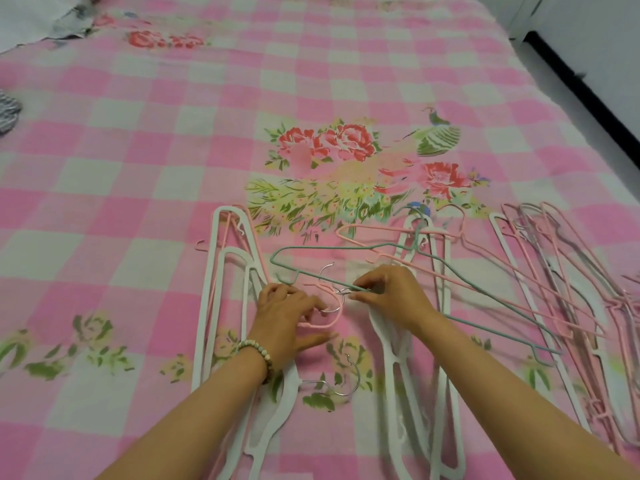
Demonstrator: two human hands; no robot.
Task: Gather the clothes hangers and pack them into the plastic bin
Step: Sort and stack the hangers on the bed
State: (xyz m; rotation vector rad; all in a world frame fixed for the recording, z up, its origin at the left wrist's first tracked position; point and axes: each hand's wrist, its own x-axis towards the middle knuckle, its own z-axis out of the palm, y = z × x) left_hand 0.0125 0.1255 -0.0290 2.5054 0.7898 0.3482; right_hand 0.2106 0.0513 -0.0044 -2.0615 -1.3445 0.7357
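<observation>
Several clothes hangers lie on a pink checked bed sheet (138,150). A stack of white hangers (221,271) sits at the left, another white stack (415,393) in the middle, and pink and grey wire hangers (561,271) at the right. A green wire hanger (485,292) lies across a pink one (433,268). My right hand (388,289) pinches the green hanger's lower bar beside tangled metal hooks (332,289). My left hand (287,317), with a bead bracelet, curls its fingers on a pink hanger's hook (329,323). No plastic bin is in view.
A loose metal hook (343,386) pokes out from the left white stack near my left forearm. Crumpled cloth (41,22) lies at the far left corner, striped fabric (8,112) at the left edge. The bed's right edge meets a dark floor strip (588,91).
</observation>
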